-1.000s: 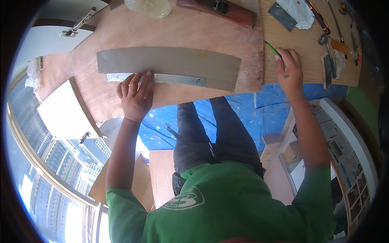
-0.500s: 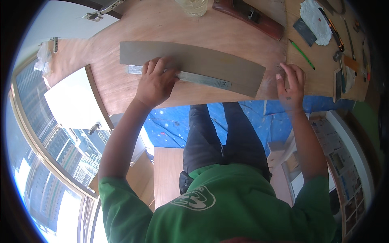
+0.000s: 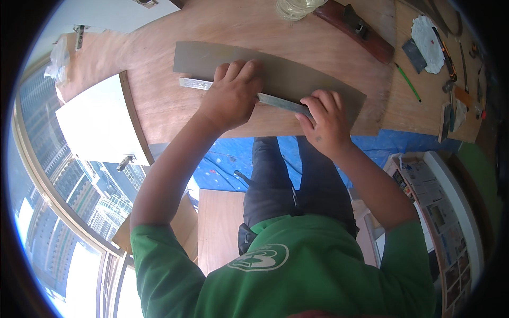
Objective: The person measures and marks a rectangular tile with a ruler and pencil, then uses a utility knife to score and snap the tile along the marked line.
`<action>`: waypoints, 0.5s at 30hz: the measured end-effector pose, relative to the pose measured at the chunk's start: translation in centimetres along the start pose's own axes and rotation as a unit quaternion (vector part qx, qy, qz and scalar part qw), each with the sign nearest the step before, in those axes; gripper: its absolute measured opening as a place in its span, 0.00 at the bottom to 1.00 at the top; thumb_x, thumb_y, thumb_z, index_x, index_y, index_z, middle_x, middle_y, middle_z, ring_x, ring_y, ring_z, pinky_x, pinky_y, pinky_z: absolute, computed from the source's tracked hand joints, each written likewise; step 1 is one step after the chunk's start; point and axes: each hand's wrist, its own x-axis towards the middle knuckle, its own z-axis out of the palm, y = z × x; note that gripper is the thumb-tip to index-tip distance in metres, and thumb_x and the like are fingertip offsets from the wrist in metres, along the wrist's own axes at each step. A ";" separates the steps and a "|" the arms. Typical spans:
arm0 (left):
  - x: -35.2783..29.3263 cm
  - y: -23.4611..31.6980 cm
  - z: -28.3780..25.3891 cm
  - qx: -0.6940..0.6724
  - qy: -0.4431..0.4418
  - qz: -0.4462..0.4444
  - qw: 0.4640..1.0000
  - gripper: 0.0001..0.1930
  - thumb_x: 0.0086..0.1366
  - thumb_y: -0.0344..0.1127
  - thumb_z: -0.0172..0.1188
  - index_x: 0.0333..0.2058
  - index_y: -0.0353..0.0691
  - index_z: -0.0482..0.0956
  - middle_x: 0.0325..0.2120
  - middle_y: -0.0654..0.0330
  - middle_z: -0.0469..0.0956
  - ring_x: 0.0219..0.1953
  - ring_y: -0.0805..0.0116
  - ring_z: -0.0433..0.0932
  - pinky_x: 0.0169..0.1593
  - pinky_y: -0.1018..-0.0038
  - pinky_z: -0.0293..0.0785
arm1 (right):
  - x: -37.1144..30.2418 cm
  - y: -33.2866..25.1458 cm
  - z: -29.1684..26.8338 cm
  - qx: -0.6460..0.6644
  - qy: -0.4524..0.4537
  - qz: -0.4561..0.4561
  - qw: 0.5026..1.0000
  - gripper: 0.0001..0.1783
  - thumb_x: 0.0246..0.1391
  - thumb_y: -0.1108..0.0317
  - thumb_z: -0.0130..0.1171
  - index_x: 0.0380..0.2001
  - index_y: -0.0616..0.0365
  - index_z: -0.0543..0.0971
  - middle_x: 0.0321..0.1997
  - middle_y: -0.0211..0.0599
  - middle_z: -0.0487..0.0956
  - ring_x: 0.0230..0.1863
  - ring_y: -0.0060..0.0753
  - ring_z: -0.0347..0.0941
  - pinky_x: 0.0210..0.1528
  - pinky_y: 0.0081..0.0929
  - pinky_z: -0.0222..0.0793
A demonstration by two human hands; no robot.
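A flat grey-brown board strip (image 3: 212, 55) lies across the wooden tabletop (image 3: 154, 100). Along its near side runs a metal ruler (image 3: 283, 103), its left end sticking out past my left hand. My left hand (image 3: 233, 98) is closed over the ruler's middle, knuckles up, with its fingers reaching onto the strip. At the ruler's right end my right hand (image 3: 326, 122) has its thumb and fingers curled around the metal, and its fingertips rest over the strip. The parts of the ruler beneath both hands are hidden.
Beyond the strip are a wooden hand plane (image 3: 360, 34) and a coil of clear tape (image 3: 297, 8). A green pencil (image 3: 407, 82), dark flat block (image 3: 413, 55), white crumpled piece (image 3: 427, 45) and hammer (image 3: 449, 87) lie at right. A white hinged panel (image 3: 98, 119) stands left.
My right hand has come left from beside the strip and taken hold of the ruler's right end. The ruler now shows a narrower face. My left hand stays on it; the whole view has shifted slightly.
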 end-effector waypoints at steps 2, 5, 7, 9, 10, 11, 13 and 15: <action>-0.4 0.0 -0.1 0.016 0.013 0.018 1.000 0.10 0.54 0.33 0.70 0.35 0.46 0.81 0.56 0.61 0.72 0.60 0.57 0.68 0.62 0.59 0.62 | 0.4 -0.6 0.2 -0.006 -0.012 -0.012 1.000 0.16 0.46 0.72 0.71 0.40 0.57 0.80 0.41 0.37 0.75 0.46 0.45 0.70 0.51 0.41 0.68; -2.1 0.7 0.5 0.040 0.057 0.041 0.997 0.05 0.55 0.33 0.68 0.31 0.47 0.81 0.52 0.63 0.75 0.56 0.61 0.71 0.60 0.61 0.64 | 0.0 -1.1 0.3 -0.013 -0.053 -0.032 0.998 0.16 0.45 0.74 0.69 0.40 0.57 0.79 0.41 0.37 0.75 0.46 0.44 0.70 0.50 0.41 0.68; -3.4 1.2 0.8 0.053 0.094 0.032 0.994 0.05 0.54 0.33 0.68 0.31 0.47 0.81 0.51 0.63 0.75 0.55 0.62 0.72 0.59 0.61 0.64 | -0.9 -1.1 0.9 -0.019 -0.090 -0.046 0.995 0.16 0.44 0.76 0.68 0.40 0.57 0.79 0.41 0.37 0.76 0.47 0.44 0.70 0.50 0.40 0.67; -4.2 1.7 1.3 0.049 0.127 0.020 0.991 0.05 0.55 0.32 0.68 0.31 0.49 0.81 0.50 0.64 0.77 0.54 0.61 0.73 0.58 0.60 0.65 | -1.2 -1.4 1.2 -0.013 -0.096 -0.033 0.995 0.16 0.44 0.78 0.66 0.39 0.58 0.78 0.41 0.37 0.75 0.47 0.44 0.71 0.49 0.41 0.67; -4.6 2.2 1.3 0.041 0.145 0.002 0.989 0.06 0.55 0.32 0.68 0.32 0.49 0.81 0.51 0.64 0.77 0.54 0.61 0.73 0.58 0.60 0.65 | -1.3 -1.6 1.3 -0.010 -0.099 -0.027 0.995 0.16 0.43 0.79 0.65 0.38 0.58 0.78 0.41 0.37 0.75 0.46 0.45 0.72 0.49 0.41 0.67; -4.8 3.0 1.1 0.032 0.165 -0.013 0.986 0.06 0.56 0.32 0.67 0.32 0.49 0.81 0.51 0.64 0.78 0.54 0.60 0.73 0.57 0.60 0.65 | -1.4 -1.7 1.2 0.008 -0.081 -0.020 0.997 0.15 0.44 0.79 0.64 0.38 0.58 0.78 0.40 0.38 0.76 0.45 0.46 0.72 0.48 0.41 0.67; -5.6 4.7 0.6 0.012 0.211 -0.024 0.977 0.09 0.54 0.29 0.69 0.34 0.48 0.81 0.50 0.62 0.79 0.53 0.57 0.74 0.56 0.59 0.66 | -2.0 -2.0 0.8 0.048 -0.046 -0.006 0.998 0.13 0.47 0.80 0.64 0.37 0.59 0.77 0.39 0.39 0.76 0.43 0.47 0.73 0.47 0.42 0.68; -6.7 7.2 0.5 -0.067 0.264 -0.015 0.962 0.10 0.53 0.28 0.70 0.35 0.45 0.80 0.49 0.60 0.79 0.50 0.57 0.75 0.54 0.60 0.68 | -3.7 -1.3 0.3 0.099 -0.030 0.035 0.994 0.09 0.52 0.80 0.62 0.37 0.60 0.76 0.37 0.41 0.76 0.38 0.47 0.74 0.42 0.39 0.68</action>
